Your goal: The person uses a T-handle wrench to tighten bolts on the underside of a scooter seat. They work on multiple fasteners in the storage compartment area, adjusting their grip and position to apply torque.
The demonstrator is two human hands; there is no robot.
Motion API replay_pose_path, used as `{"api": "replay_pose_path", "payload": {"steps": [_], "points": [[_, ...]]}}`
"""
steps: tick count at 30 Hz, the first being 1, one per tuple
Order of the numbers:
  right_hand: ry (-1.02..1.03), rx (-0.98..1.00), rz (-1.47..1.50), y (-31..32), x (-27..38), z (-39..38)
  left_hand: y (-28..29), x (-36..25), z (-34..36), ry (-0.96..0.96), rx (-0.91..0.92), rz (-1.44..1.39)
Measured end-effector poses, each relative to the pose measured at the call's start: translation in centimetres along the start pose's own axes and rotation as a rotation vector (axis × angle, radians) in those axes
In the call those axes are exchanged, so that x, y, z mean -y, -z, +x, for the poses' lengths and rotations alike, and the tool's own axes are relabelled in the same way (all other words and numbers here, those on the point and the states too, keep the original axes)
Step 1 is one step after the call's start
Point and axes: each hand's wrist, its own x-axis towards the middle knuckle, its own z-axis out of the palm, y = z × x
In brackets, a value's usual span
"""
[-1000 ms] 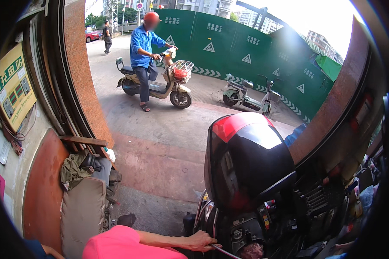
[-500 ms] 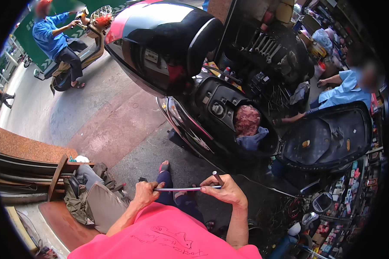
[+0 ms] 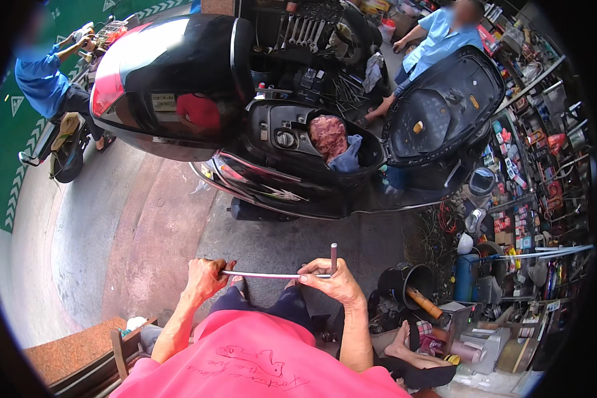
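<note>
A thin silvery rod [image 3: 272, 274] spans level between my two hands in front of my pink shirt. Its left end goes into my left hand [image 3: 206, 278], whose fingers are closed around it. My right hand [image 3: 333, 281] pinches the other end between thumb and fingers. A short upright stick-like piece [image 3: 333, 255] rises from the right hand; whether it is joined to the rod I cannot tell. Beyond my hands stands a black motor scooter [image 3: 278, 182] with its seat [image 3: 438, 109] tipped up. A mottled reddish bundle [image 3: 328, 137] and a blue plastic bag [image 3: 347, 156] lie in its storage compartment.
A large top box [image 3: 179, 86] sits on the scooter's rear. Spanners [image 3: 305, 31] lie beyond it. A person in light blue [image 3: 431, 43] sits at the far right; another rides a two-wheeler [image 3: 66, 146] at left. A black bucket [image 3: 404, 285] and crowded shelves [image 3: 524, 192] stand right.
My view has swung right, so the scooter now lies further left and higher up. Both hands still hold the rod. The rider on the left has shifted toward the picture's edge.
</note>
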Motion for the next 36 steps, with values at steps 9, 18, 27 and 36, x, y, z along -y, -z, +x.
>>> {"api": "replay_pose_path", "payload": {"steps": [9,18,27,36], "points": [[-0.002,-0.010,-0.009,-7.2,-3.3,-3.5,1.4,4.6,-5.9,0.011,0.112,0.008],[0.039,-0.073,-0.004,-5.8,-4.2,-6.5,-0.4,1.0,-8.9,0.043,0.049,-0.034],[0.053,-0.239,0.065,-2.2,-7.3,-13.1,-2.1,-4.8,-7.0,-0.138,0.144,0.022],[-0.012,-0.294,0.122,0.7,-9.0,-16.0,-4.5,-7.9,-8.9,-0.132,0.194,0.003]]}}
